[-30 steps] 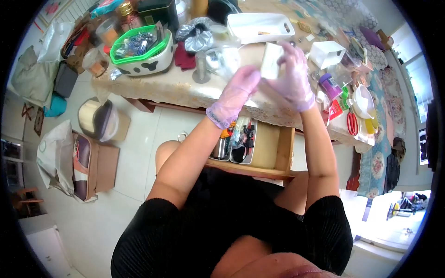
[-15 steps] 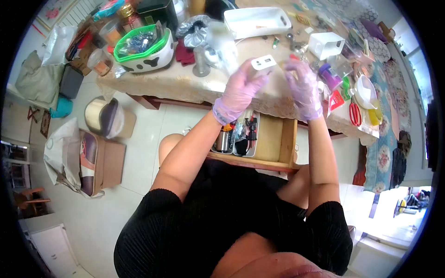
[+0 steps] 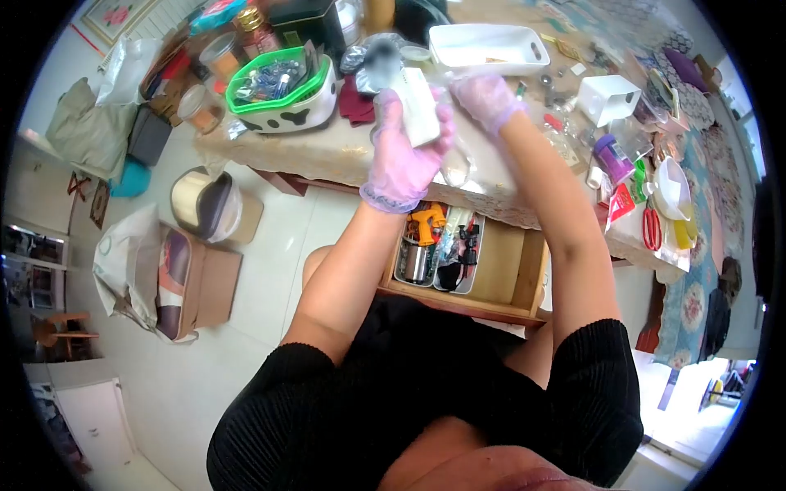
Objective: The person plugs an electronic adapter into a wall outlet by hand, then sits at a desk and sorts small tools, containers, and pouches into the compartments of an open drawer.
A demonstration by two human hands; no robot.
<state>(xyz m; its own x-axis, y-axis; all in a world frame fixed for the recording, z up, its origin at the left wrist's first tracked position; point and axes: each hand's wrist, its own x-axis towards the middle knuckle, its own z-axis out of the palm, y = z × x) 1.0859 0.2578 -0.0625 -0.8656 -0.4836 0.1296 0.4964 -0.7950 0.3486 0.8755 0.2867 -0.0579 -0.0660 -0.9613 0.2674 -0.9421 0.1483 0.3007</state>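
My left hand point(image 3: 399, 155), in a thin clear-pink glove, is closed around a white power bank point(image 3: 419, 110), a long flat block tilted upright over the table's front edge. My right hand point(image 3: 489, 100), gloved the same way, is stretched over the table just in front of a white tray point(image 3: 483, 41). Its fingers point left toward the power bank and are blurred, so what they hold, if anything, is not plain. Below the right wrist a clear plastic piece point(image 3: 460, 168) lies on the tablecloth.
A cow-patterned basket point(image 3: 299, 110) with a green rim stands at left. An open drawer point(image 3: 499, 245) with tools in bins juts toward my lap. At right are a white box point(image 3: 607, 100), a purple-lidded jar point(image 3: 614, 155) and red scissors point(image 3: 651, 225).
My left hand has turned the power bank from end-on to show its long face. My right hand has moved left and farther back, toward the tray. The view has shifted slightly.
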